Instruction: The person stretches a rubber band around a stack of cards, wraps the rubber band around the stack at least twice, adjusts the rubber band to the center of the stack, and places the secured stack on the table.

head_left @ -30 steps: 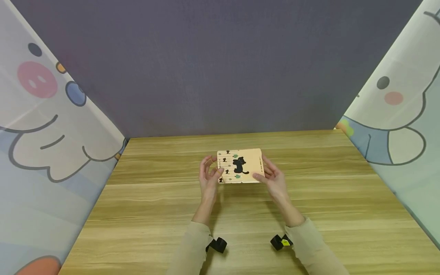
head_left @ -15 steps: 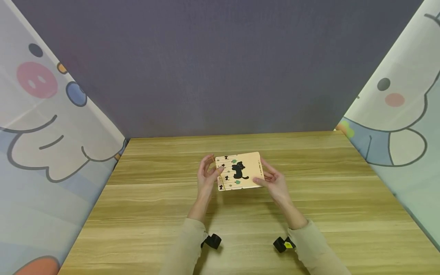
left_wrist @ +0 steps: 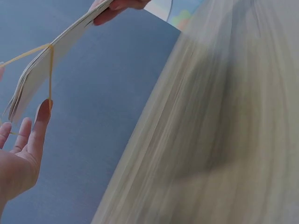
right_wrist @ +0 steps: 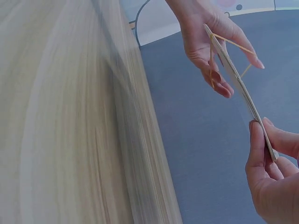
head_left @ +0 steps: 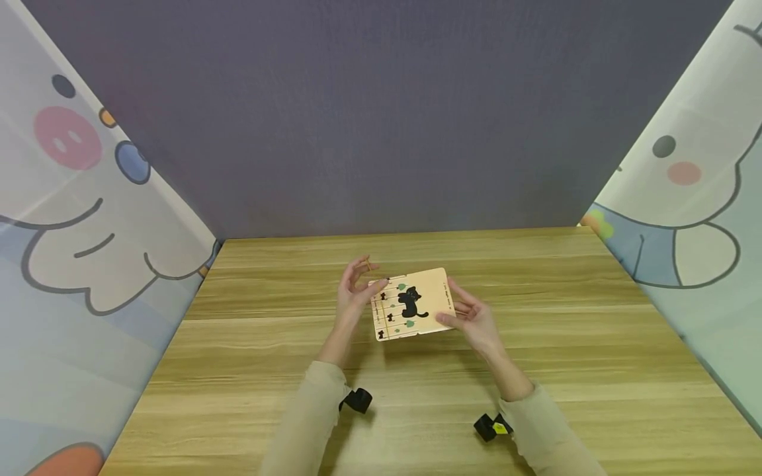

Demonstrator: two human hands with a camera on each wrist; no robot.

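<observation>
A thin cream notebook (head_left: 431,297) with a black cat on its cover is held tilted above the table. My right hand (head_left: 478,325) pinches its right end, thumb on the cover and fingers behind. At the left end, my left hand (head_left: 351,297) holds a yellow rubber band (left_wrist: 50,77) stretched out from the notebook. The band runs across the cover near that end. In the right wrist view, the band (right_wrist: 236,44) reaches from the notebook's edge to the left thumb and also loops over a fingertip. Loose page edges show at the notebook's end in the left wrist view.
The wood-grain table (head_left: 238,370) lies beneath both hands. A dark grey panel (head_left: 381,119) rises behind it, with cartoon-printed sheets (head_left: 77,264) along the sides. Each sleeve carries a black wrist camera (head_left: 359,400).
The notebook has tilted, its left end dropping toward me. My left hand has shifted left, its fingers lifting away from the notebook's edge and drawing the rubber band out. My right hand keeps its grip.
</observation>
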